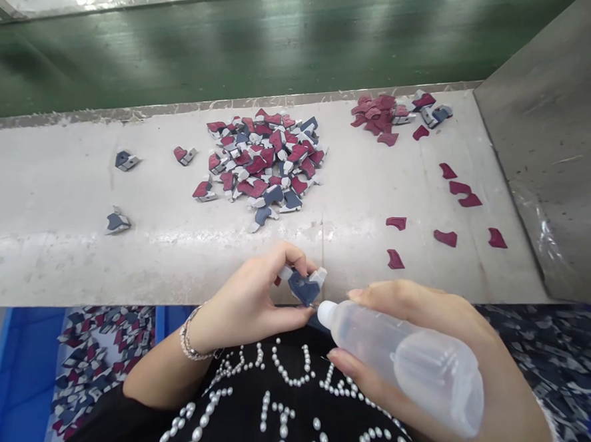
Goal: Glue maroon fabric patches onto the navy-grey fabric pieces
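Between the thumb and fingers of my left hand is a small blue-and-white plastic part, its blue face turned up. My right hand wraps around a translucent squeeze bottle that lies tilted, its nozzle pointing left. The bottle's thin tip reaches the lower edge of the part; whether it touches cannot be made out. Just beyond my hands lies a pile of assembled maroon, blue and white parts. Loose flat maroon pieces are scattered to the right.
A heap of maroon pieces lies at the back right, near a metal panel. Single parts rest at the left. Below the table edge, a blue bin holds many parts, and more parts lie at lower right.
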Motion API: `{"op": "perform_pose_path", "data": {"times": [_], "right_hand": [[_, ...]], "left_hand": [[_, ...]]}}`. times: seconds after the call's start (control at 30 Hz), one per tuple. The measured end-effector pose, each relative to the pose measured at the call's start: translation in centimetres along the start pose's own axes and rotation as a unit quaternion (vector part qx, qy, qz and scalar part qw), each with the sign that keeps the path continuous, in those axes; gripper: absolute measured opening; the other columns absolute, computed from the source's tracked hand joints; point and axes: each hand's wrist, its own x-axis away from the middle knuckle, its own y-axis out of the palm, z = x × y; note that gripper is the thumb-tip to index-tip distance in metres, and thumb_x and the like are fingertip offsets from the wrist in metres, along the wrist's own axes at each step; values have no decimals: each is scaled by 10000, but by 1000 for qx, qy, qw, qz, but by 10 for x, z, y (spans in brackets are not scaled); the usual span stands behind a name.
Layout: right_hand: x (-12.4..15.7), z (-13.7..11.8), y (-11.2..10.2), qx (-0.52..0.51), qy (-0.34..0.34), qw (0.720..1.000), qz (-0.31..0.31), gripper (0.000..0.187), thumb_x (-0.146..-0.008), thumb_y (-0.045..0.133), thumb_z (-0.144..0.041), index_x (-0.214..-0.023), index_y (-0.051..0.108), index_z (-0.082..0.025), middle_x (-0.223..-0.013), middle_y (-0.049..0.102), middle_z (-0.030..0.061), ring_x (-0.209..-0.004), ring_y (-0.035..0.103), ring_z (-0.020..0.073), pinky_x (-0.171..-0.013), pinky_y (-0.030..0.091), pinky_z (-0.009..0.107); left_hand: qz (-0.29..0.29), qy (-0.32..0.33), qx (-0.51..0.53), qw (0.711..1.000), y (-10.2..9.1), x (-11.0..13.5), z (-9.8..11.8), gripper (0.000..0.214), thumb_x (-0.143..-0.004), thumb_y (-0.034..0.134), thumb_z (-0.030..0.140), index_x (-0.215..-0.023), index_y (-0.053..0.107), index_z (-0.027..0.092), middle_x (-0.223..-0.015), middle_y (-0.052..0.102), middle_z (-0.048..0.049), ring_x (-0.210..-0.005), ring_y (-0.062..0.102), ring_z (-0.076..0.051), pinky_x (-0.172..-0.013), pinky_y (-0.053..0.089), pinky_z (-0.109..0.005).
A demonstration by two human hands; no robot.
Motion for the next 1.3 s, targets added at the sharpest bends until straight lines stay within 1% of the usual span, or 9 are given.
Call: {"op": "perform_pose_path", "data": {"times": [0.13,0.3,0.53,0.67,0.73,0.87,0.97,1.07,1.3], "right_hand": [[-3,2,3,-26,6,999,18,244,-840,688,-361,-768,465,-291,-776,659,-46,-617,641,125,-513,516,223],[-3,2,3,-31,11,999,19,239,-834,699,-354,-777,475,-290,-789,670,-55,-615,641,101,-522,511,205],[1,1,2,-18,21,1000,1,267,-845,671,-374,-734,448,-277,-659,629,-76,-510,587,81,-471,468,235],[4,1,-1,-10,23,1000,11,280,-859,653,-386,-729,427,-282,-699,656,-56,-534,601,103,-472,476,248],[5,1,-3,-16,33,999,19,242,-860,658,-367,-760,449,-296,-726,667,-47,-565,621,121,-481,490,249],[8,0,-2,-25,39,999,27,201,-865,662,-337,-811,470,-315,-683,634,-50,-564,616,137,-483,501,250],[9,-1,1,-13,24,1000,12,235,-883,638,-368,-779,436,-309,-655,613,-48,-562,608,147,-489,500,269],[10,-1,2,-6,19,1000,4,250,-888,625,-390,-768,423,-305,-685,634,-36,-576,617,156,-500,507,281],[5,0,-7,-6,51,998,35,235,-864,657,-353,-762,453,-297,-749,667,-41,-564,634,123,-475,492,255]], "left_hand": [[-15,-4,-9,1000,2,1,0,407,-736,723,77,-994,456,243,-1065,674,17,-900,641,-130,-760,496,-262],[-25,-2,-15,1000,2,2,-1,463,-703,742,54,-1013,458,249,-1062,672,30,-890,645,-126,-762,511,-249],[2,8,-19,1000,0,0,-1,363,-776,717,129,-993,444,232,-1073,680,-10,-921,659,-130,-783,520,-239],[9,15,-31,999,-1,0,0,353,-781,716,139,-991,446,226,-1076,683,-23,-920,664,-130,-785,524,-232],[9,14,-36,999,-1,1,0,336,-791,713,158,-986,447,223,-1078,684,-31,-926,667,-138,-776,527,-237],[13,12,-39,999,-1,1,0,313,-810,714,205,-976,448,222,-1084,683,-44,-938,673,-151,-755,532,-239],[16,13,-41,999,0,1,0,339,-794,724,173,-987,450,226,-1087,679,-40,-962,672,-156,-760,533,-236],[14,13,-37,999,0,1,0,352,-786,721,146,-993,449,228,-1075,679,-32,-952,673,-149,-767,534,-234],[-3,-2,-19,1000,2,0,1,309,-818,704,194,-986,446,231,-1059,686,-17,-890,661,-133,-754,525,-245]]}}
